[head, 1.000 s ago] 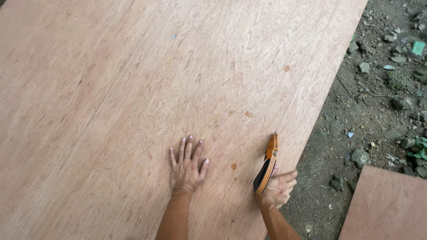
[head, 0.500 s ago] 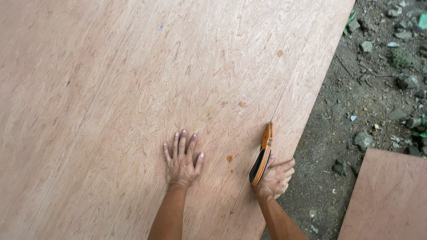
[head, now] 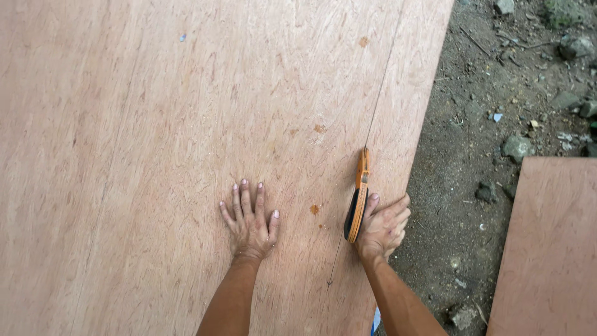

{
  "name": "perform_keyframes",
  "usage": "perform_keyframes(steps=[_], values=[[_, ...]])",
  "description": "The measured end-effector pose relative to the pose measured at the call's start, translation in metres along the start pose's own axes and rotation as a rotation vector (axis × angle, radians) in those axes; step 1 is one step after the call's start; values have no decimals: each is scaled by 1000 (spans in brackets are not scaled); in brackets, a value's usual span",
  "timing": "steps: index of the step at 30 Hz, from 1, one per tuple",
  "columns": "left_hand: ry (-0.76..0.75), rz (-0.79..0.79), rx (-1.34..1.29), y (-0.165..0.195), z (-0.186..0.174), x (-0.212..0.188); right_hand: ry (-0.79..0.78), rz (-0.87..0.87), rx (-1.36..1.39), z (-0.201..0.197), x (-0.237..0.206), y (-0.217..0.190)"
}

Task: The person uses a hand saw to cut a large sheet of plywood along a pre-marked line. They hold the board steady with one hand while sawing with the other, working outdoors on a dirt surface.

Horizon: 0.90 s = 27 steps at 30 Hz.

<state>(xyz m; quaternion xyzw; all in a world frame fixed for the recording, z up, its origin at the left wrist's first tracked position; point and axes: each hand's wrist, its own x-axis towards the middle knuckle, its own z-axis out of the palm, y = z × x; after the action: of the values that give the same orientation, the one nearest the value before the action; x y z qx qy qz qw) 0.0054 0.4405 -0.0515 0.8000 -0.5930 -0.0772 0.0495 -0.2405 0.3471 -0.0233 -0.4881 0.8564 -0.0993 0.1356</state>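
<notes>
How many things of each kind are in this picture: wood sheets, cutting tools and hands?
Plywood sheets: 2, the large sheet and a smaller sheet
Orange cutting tools: 1, the cutter
Hands: 2, the left hand and the right hand
Total: 5

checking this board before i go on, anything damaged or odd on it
Nothing looks damaged. The plywood sheet lies flat, with a few small brownish spots and a thin dark line running up from the orange knife. The right hand holds the knife on that line; the left hand lies flat on the sheet.
</notes>
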Motion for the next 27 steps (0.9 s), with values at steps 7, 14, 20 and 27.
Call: perform_keyframes(steps=[7, 14, 20, 27], values=[[12, 0, -35, 1, 3, -2, -25, -5, 34, -4, 0, 1], [26, 1, -35, 2, 5, -3, -20, 35, 18, -8, 0, 0], [28, 22, -41, 0, 7, -4, -4, 19, 10, -9, -2, 0], [-10, 36, -68, 9, -1, 23, 2, 36, 3, -10, -1, -5]])
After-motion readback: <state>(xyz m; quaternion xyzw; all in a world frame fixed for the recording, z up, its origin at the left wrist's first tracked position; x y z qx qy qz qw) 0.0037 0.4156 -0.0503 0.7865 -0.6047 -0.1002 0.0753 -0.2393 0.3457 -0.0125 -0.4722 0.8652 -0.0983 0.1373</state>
